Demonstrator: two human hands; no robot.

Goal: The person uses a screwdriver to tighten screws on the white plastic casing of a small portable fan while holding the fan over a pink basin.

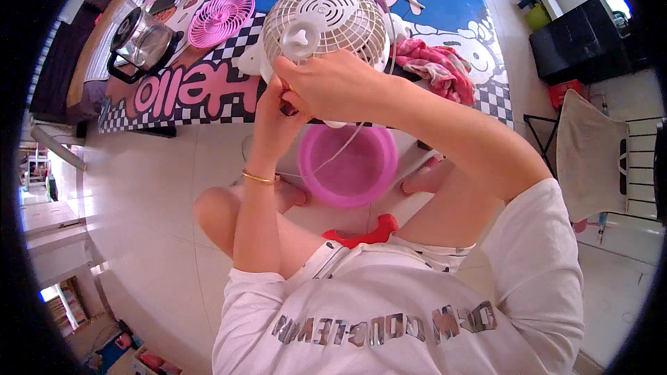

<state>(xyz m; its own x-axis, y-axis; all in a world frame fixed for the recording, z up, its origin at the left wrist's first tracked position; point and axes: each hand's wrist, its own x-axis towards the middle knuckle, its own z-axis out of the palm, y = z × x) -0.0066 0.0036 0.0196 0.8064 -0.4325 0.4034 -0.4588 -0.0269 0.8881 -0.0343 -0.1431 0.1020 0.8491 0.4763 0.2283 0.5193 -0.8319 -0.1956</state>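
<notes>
A white electric fan (361, 24) with a round grille lies on the table in front of me. A white knob (300, 40) stands out from the grille's near side. My right hand (337, 87) is closed at the fan's near edge, just below that knob. My left hand (274, 121) is closed too, its fingertips meeting the right hand's. A small dark thing shows between the two hands, but its kind is hidden by the fingers. A white cord hangs from the fan toward the pink basin (309, 184) on the floor.
The table's patterned cover (187, 107) bears a pink round slatted grille (221, 19), a clear jug with black lid and handle (142, 42), and a pink-and-white cloth (438, 69). A red stool (365, 232) shows between my legs. At the right stands a folding chair (590, 153).
</notes>
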